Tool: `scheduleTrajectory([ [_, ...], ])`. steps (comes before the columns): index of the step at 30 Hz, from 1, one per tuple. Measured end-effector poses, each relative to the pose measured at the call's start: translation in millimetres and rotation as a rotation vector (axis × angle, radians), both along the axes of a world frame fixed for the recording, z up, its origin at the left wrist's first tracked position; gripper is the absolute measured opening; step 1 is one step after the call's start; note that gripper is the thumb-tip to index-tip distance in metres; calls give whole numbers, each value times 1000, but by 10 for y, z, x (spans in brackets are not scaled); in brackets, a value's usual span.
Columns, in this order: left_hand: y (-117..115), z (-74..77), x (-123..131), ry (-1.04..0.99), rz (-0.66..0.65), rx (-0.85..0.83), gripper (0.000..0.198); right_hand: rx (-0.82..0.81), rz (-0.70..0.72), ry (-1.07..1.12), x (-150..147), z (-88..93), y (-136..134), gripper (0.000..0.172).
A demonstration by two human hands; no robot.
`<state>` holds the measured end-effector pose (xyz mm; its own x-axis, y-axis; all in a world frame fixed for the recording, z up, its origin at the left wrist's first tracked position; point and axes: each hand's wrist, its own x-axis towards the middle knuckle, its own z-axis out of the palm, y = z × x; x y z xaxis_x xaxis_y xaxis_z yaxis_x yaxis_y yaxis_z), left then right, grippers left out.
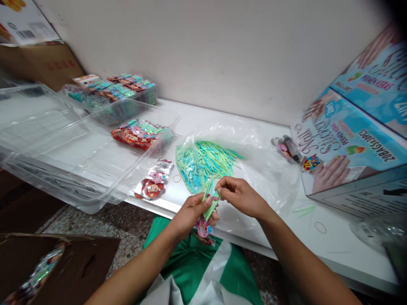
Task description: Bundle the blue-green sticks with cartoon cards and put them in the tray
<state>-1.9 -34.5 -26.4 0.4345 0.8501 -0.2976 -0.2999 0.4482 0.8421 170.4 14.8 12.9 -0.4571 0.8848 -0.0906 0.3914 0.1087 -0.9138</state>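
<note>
My left hand grips a small bundle of green and blue sticks together with a cartoon sticker packet that hangs below it. My right hand pinches the top of the same bundle from the right. Just behind both hands, a pile of loose green and blue sticks lies on a clear plastic bag on the white table.
A clear plastic tray holding sticker packets sits at left, with more packets behind. One packet lies by the table edge. Blue printed boxes stand at right. A brown cardboard box sits on the floor.
</note>
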Motion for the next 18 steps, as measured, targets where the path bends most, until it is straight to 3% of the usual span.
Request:
scheduleTrajectory([
  [12, -11, 19, 11, 52, -37, 40, 38, 0, -31, 85, -96, 20, -15, 17],
  [18, -14, -1, 6, 60, -36, 23, 37, -14, -25, 55, -43, -34, 8, 9],
])
